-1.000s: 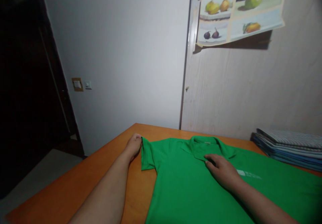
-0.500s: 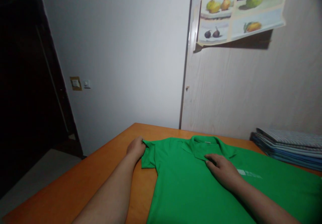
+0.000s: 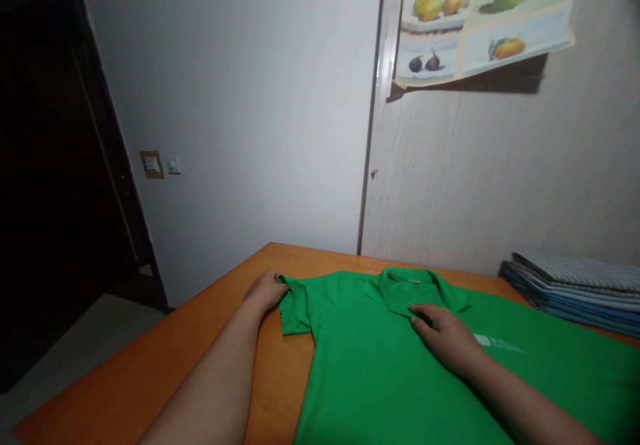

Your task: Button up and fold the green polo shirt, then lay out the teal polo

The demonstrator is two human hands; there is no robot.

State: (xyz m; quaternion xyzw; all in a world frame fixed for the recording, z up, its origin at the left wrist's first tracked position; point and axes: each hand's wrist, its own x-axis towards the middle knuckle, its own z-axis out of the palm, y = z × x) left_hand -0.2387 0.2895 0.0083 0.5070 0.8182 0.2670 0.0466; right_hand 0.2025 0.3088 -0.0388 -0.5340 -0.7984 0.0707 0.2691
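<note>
A green polo shirt (image 3: 370, 352) lies spread face up over the table, its collar toward the wall and a small white print on the chest. At the shirt's left, my left hand (image 3: 266, 290) is closed on the outer top corner of the short sleeve, with the fingertips partly hidden behind the cloth. My right hand (image 3: 445, 338) rests on the front just below the collar. Its thumb and forefinger are apart near the collar tip, and no cloth is visibly pinched between them. The shirt's lower part and far right side run out of view.
The orange-brown table (image 3: 200, 338) has its far edge along the wall. At the back right stands a stack of folded clothes (image 3: 580, 292), striped on top with blue below. A sheet of fruit paintings (image 3: 485, 25) hangs above. A dark doorway (image 3: 55, 165) is at the left.
My left hand has shifted slightly to the left, drawing the sleeve's outer corner with it. My right hand stays in nearly the same place on the shirt. The camera view has tilted a little.
</note>
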